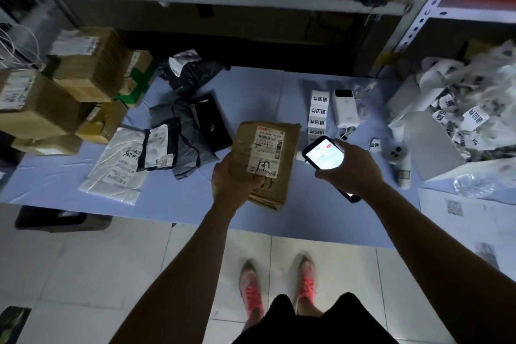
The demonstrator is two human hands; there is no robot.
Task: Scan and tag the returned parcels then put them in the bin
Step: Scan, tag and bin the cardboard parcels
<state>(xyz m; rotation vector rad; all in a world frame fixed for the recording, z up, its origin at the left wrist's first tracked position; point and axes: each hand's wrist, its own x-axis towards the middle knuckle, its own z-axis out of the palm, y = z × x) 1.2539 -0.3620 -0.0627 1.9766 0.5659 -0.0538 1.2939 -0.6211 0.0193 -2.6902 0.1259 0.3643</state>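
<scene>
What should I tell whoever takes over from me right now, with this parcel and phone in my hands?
Left hand grips the brown parcel above the table, label up. Right hand holds the lit phone beside it, apparently to scan.
The strip of tags lies on the table beyond the phone.
Done: nothing I can confirm; no tag shows on the brown parcel.
Left: scan, tag and bin it, then the white bag, dark bags and cardboard boxes on the table's left part. I cannot tell which container is the bin.
</scene>
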